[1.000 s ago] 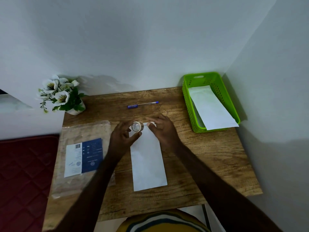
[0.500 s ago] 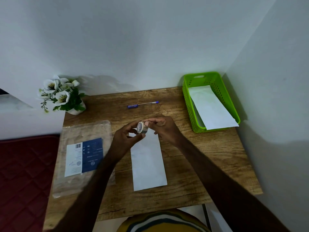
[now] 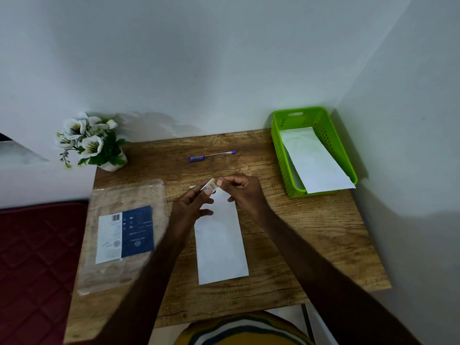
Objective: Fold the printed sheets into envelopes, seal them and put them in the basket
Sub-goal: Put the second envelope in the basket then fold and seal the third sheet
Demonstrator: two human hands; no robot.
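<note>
I see both hands raised just above the far end of the folded white paper envelope, which lies flat at the centre of the wooden table. My left hand pinches a small roll of tape between thumb and fingers. My right hand has its fingertips curled onto the roll's far side, thumb beneath. The green perforated plastic basket stands at the table's far right corner; a second white envelope leans inside, its near end overhanging the rim. A blue pen lies beyond the hands. A clear plastic packet lies left, a potted white flower at the far left corner.
</note>
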